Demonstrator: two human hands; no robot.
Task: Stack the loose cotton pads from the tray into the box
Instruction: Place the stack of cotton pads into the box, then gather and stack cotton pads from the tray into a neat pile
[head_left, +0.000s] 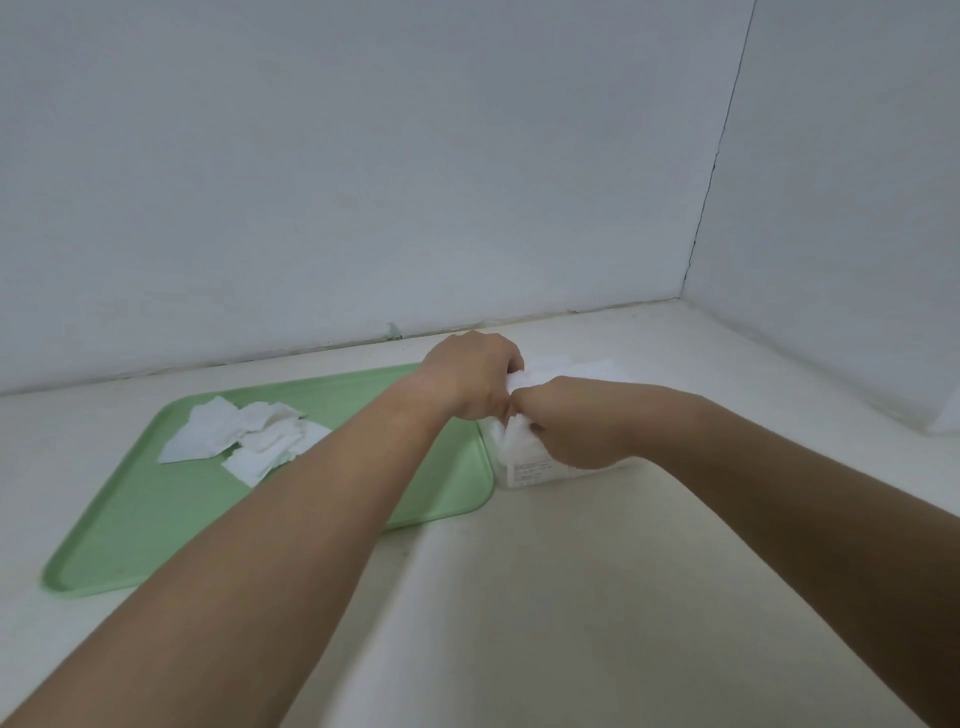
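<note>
Two bare forearms reach in from 6 o'clock and meet above the middle of a pale surface (519, 597). The left forearm crosses over the right part of a green tray (208, 530) that lies flat at 8 o'clock from the hands. The tray's long axis runs roughly from 9 to 3 o'clock, with its right end a little farther away.

In the tray's far-left part, loose pads (244, 439) lie flat in an overlapping heap. The heap is stretched along the tray's length, and the pads' corners point every which way.

Just beside the tray's right edge, at its 3 o'clock, stands a small clear box (524, 470). Its near face shows a printed label. The hands cover most of it, so I cannot tell which way its long side runs.

The left hand (467, 387) and right hand (569, 434) sit knuckle to knuckle on top of the box. The fingers of both are curled around a white bunch of pads (511, 434) at the box's opening. The left grips from 10 o'clock and the right pinches from 4 o'clock. More white padding shows past the hands at 1 o'clock.

Behind it all a plain grey-white wall (363, 182) rises and turns a corner at 2 o'clock.
</note>
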